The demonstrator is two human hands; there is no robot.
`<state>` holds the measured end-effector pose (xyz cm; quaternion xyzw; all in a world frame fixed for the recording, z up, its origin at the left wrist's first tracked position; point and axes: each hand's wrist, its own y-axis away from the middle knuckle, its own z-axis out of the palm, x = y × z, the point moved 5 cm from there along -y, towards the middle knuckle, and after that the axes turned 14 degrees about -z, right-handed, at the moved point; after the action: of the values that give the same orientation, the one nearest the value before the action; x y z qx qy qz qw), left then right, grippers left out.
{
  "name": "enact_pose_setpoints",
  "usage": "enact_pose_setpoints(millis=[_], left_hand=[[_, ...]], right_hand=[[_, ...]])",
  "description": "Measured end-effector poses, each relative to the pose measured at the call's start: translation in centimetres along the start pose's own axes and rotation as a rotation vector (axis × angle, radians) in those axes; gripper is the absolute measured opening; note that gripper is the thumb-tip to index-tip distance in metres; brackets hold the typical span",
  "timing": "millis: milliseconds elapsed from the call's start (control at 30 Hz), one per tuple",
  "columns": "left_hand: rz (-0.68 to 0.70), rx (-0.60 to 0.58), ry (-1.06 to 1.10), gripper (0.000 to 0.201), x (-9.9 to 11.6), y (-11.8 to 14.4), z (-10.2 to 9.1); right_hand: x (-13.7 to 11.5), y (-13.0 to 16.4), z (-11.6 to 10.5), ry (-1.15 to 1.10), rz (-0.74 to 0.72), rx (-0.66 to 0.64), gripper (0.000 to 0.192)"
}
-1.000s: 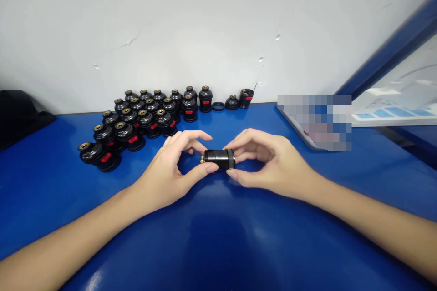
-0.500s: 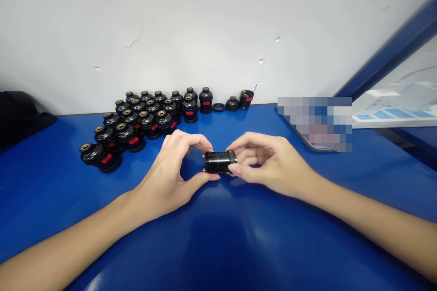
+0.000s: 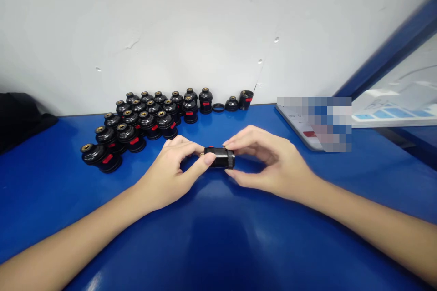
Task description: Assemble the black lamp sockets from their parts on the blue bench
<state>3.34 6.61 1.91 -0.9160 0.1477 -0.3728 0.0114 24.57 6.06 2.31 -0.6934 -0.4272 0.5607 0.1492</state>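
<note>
Between my two hands a black lamp socket body point(image 3: 221, 160) lies on its side, a bit of red showing on its upper edge. My left hand point(image 3: 174, 168) pinches its left end with the thumb across the front. Small brass parts stick out at that end. My right hand point(image 3: 269, 157) has thumb and fingertips around the ribbed ring point(image 3: 230, 160) at the right end. Behind, near the wall, are a loose black ring point(image 3: 218, 107), a black domed cap point(image 3: 232, 104) and another open socket body point(image 3: 246, 100) with a red switch.
Several assembled black lamp sockets point(image 3: 148, 123) with red switches stand in rows at the back left of the blue table point(image 3: 218, 241). A phone-like device point(image 3: 297, 129), partly pixelated, lies at the right. A dark cloth-like thing point(image 3: 23, 116) is at the far left.
The socket body has been turned, so its red part now shows at the top. My left thumb has moved from beneath it onto its front; my right thumb has shifted down to the ring's lower edge.
</note>
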Motion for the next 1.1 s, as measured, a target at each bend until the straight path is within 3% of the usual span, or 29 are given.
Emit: enact_pose_setpoints(millis=[200,700,867,1100], left_hand=[[-0.041,0.001,0.121,0.028,-0.35,-0.19,-0.22],[0.061,0.032,0.067,0.022,-0.13,0.58,-0.51],[0.091,0.078,0.081,0.028,0.06,0.42,-0.53],[0.137,0.153,0.083,0.045,0.3,0.54,-0.86]], right_hand=[[0.35,0.09,0.09,-0.003,0.035,-0.033,0.028],[0.07,0.06,0.25,0.046,0.125,-0.057,0.035],[0.2,-0.01,0.12,0.117,0.102,-0.064,0.035],[-0.21,-0.07,0.05,0.202,0.087,-0.123,0.06]])
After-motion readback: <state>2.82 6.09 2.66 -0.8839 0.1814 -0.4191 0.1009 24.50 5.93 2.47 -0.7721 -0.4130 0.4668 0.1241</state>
